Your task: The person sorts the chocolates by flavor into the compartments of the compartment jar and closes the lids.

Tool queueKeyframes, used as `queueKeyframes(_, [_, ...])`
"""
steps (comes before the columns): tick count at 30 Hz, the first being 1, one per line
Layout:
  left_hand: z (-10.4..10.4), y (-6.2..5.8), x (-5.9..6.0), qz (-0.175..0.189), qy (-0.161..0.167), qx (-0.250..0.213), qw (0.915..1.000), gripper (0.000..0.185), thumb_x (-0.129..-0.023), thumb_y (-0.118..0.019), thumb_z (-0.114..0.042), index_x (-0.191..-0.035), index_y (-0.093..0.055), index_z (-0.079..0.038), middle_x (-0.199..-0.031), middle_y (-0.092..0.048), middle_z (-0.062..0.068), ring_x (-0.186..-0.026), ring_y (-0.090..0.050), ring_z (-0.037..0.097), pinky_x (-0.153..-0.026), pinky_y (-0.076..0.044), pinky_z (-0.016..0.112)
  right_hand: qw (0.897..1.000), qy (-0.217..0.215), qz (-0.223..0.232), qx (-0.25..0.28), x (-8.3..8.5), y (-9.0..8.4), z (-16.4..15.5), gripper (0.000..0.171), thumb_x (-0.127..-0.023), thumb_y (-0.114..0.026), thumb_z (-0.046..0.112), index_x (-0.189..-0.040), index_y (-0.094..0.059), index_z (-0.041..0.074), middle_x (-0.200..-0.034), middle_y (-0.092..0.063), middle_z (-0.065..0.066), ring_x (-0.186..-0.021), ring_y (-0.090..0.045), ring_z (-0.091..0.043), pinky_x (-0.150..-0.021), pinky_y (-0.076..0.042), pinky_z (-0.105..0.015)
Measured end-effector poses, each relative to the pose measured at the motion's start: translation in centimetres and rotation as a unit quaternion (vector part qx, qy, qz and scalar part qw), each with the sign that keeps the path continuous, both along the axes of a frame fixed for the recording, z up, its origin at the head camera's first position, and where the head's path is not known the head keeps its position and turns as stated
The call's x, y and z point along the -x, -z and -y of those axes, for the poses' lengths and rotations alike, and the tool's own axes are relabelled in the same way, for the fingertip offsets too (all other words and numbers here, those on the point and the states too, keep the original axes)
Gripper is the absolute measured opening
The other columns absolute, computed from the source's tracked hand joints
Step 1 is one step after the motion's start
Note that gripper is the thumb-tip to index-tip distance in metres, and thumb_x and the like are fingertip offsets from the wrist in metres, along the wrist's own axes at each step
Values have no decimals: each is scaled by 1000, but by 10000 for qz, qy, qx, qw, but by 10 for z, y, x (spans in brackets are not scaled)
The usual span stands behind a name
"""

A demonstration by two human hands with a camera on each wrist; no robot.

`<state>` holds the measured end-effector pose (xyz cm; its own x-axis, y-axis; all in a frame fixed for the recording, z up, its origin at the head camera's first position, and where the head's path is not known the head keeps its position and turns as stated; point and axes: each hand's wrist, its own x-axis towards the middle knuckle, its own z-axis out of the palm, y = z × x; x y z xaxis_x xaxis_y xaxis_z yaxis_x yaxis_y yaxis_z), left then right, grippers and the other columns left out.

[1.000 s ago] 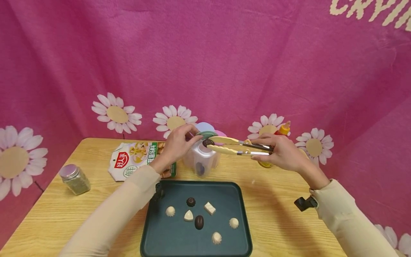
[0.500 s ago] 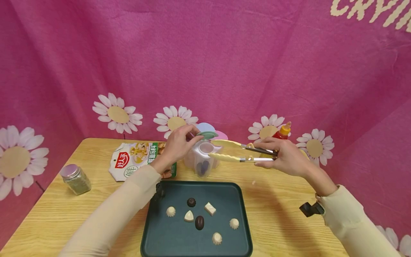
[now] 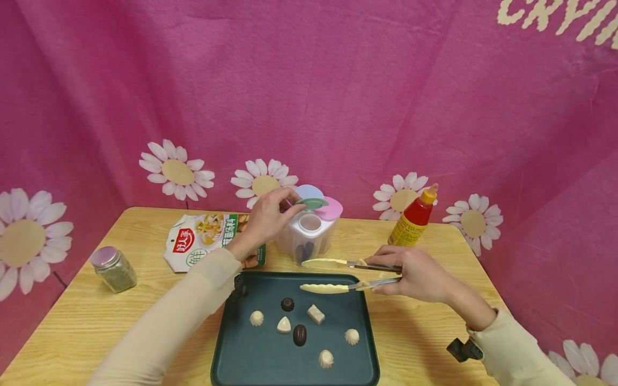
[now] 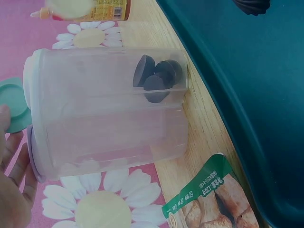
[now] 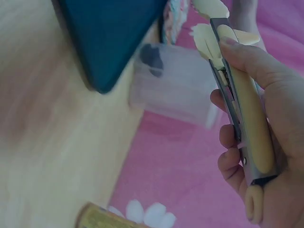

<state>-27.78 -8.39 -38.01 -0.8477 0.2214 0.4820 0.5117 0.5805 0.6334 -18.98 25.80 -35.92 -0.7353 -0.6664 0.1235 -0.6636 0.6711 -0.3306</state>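
Tongs (image 3: pixel 338 276) over tray (image 3: pixel 232 343), beside container (image 3: pixel 309 241)

Bare tabletop (image 3: pixel 425 321) is lying open right of the tray (image 3: pixel 232 354), and a wide strip is running between the jar (image 3: pixel 113 269) and the tray's left rim. Behind the tray, the container (image 3: pixel 309 241), the pouch (image 3: pixel 207 238) and the bottle (image 3: pixel 414 217) are crowding the back edge. The tongs (image 3: pixel 338 276) are hanging spread over the tray's far rim, blocking approach from there; the tray's near half, between the candies (image 3: pixel 299 333), is staying tight.
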Motion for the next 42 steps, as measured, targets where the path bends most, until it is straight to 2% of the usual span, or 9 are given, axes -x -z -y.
queueKeyframes(7, [0, -1, -1, 41, 24, -31, 10000, 15, -96, -79, -22, -103, -73, -11, -97, -76, 7, -84, -69, 19, -75, -56, 30, 9989, -204, 326, -277, 1, 26, 15, 48, -83, -89, 40, -126, -77, 22, -113, -75, 7, -91, -61, -4, -73, -54, -20])
queueKeyframes(15, [0, -1, -1, 80, -7, -5, 10000, 16, -95, -79, -23, -104, -72, -12, -99, -76, 6, -85, -69, 20, -76, -57, 31, 9968, -426, 445, -512, 5, 40, 30, 46, -86, -85, 45, -126, -77, 23, -112, -74, 8, -91, -64, -8, -77, -54, -21])
queueKeyframes(26, [0, -1, -1, 47, 14, -36, 10000, 16, -95, -80, -22, -103, -73, -11, -98, -76, 7, -84, -69, 20, -76, -56, 31, 9949, -553, 513, -666, 8, 43, 41, 41, -89, -84, 41, -124, -78, 23, -111, -74, 7, -87, -65, -13, -71, -45, -18])
queueKeyframes(34, [0, -1, -2, 33, -10, -30, 10000, 16, -95, -80, -23, -104, -73, -12, -98, -76, 6, -84, -69, 19, -76, -57, 30, 9945, -616, 586, -614, 9, 43, 42, 39, -90, -83, 39, -125, -78, 22, -111, -75, 5, -87, -66, -15, -71, -47, -18])
queueKeyframes(38, [0, -2, -2, 69, -8, -21, 10000, 16, -96, -79, -23, -104, -73, -12, -98, -76, 6, -85, -69, 19, -77, -56, 31, 9959, -567, 547, -447, 8, 43, 39, 39, -89, -84, 39, -124, -78, 22, -109, -74, 5, -86, -65, -14, -72, -47, -18])
queueKeyframes(42, [0, -2, -2, 107, -17, -1, 9999, 16, -96, -79, -23, -104, -73, -12, -98, -76, 7, -85, -68, 19, -76, -56, 31, 9977, -413, 525, -62, 4, 40, 30, 39, -88, -86, 36, -123, -79, 22, -108, -75, 6, -85, -62, -9, -71, -48, -19])
